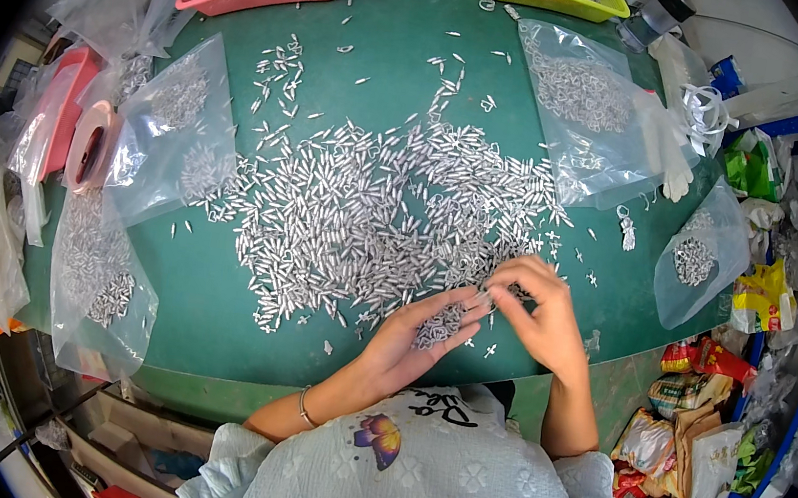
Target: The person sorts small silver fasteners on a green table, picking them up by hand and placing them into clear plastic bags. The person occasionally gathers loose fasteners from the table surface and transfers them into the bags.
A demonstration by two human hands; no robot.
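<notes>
My left hand is palm up at the near edge of the heap, cupping a small pile of grey looped metal pieces. Thumb and fingers of my right hand are pinched together at the left fingertips; whatever sits between them is too small to make out. Just beyond both hands spreads a wide heap of small silver spindle-shaped metal parts. A few tiny cross-shaped pieces lie close to my hands.
Clear plastic bags of metal parts lie on the green table, including one at the right and one at the left. A red tray and a yellow-green tray stand at the back. White gloves rest at right.
</notes>
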